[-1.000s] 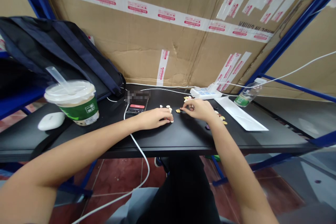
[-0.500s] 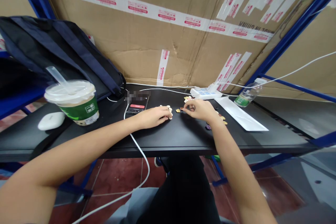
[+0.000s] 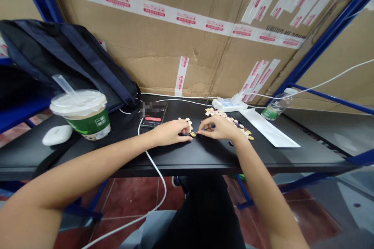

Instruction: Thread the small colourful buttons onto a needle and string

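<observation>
Midway between the front and back edges of the worktop [image 3: 175, 158], a small yellow piece [image 3: 193, 134] lies between the left hand [image 3: 172, 131] and right hand [image 3: 219, 127], close to both, long axis unclear, and I cannot tell whether either pinches it.

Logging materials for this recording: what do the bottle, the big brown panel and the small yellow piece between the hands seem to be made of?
Bottle: probably clear, glossy plastic; its see-through walls catch light.
Brown panel: matte cardboard, by its dull, creased surface.
Small yellow piece: perhaps plastic, going by its bright color; too small to be sure, finish included.
</observation>
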Demonstrator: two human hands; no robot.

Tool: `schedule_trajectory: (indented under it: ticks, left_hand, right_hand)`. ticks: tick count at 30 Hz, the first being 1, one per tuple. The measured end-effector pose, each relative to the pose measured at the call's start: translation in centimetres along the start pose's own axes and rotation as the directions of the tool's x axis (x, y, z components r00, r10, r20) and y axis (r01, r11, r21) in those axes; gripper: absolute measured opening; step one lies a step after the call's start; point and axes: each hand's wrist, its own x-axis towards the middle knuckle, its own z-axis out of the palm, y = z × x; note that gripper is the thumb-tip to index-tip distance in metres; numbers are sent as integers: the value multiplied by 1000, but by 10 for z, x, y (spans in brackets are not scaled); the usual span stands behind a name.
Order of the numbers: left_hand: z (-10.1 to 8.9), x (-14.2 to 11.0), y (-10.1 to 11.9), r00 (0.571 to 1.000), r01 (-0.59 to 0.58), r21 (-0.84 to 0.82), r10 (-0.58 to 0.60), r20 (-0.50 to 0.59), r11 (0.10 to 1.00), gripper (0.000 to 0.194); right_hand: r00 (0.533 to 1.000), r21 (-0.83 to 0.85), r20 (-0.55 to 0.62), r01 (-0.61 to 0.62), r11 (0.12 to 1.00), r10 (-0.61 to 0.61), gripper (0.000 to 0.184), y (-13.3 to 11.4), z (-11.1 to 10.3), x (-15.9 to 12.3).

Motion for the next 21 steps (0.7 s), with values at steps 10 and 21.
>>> schedule_trajectory:
  ticks: [10, 21]
  left_hand:
    - [2, 2, -5, 997, 52, -178, -43, 57, 983, 9]
    - [1, 1, -5, 998, 59, -64, -58, 23, 996, 10]
  right_hand:
    - [998, 61, 44, 34, 998, -36, 20, -6, 7, 3]
    - [948, -213, -277, -221, 952, 158, 17, 8, -4, -3]
